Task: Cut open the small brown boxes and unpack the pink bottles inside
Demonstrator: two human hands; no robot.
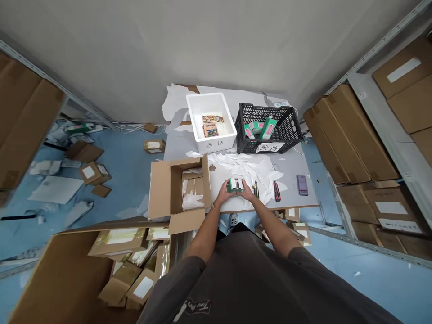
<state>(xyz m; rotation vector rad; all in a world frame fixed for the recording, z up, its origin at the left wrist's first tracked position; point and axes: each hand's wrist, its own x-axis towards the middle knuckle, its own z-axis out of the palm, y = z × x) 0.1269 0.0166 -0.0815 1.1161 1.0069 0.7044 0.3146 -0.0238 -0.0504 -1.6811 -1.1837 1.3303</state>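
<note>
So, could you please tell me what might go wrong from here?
The small green-and-white box, held in the left hand and right hand by the front edge of the table, might fall to the floor if it slips. The red-and-black tool, perhaps a cutter, lies beside loose white paper and might nick someone gathering it.

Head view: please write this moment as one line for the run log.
left hand: holds green-and-white box; right hand: holds same box; at left: open carton; beyond: white bin, black crate
</note>
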